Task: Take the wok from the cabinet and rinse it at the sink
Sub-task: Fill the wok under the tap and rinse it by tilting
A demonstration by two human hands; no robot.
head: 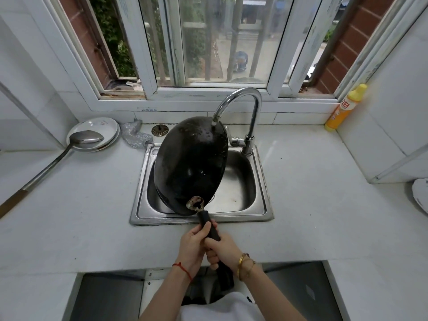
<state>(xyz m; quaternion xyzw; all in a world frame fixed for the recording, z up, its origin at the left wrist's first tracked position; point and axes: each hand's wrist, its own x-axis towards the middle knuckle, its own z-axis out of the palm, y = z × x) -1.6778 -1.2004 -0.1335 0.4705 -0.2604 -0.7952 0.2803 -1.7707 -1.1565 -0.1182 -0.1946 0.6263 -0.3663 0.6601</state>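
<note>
White surface (312, 181) below a window, steel sink (259, 214) just ahead of both hands, left hand (192, 246) and right hand (220, 249) clenched around the handle (209, 225) of the black wok (190, 165), wok tilted on edge over the sink, rim under the tap (240, 105) spout beyond the hands

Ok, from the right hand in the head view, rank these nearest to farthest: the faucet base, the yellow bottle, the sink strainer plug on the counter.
From the right hand, gripping the wok handle:
1. Faucet base, behind the sink's back right corner.
2. Sink strainer plug, on the counter behind the sink's back left corner.
3. Yellow bottle, far right against the wall by the window.
</note>
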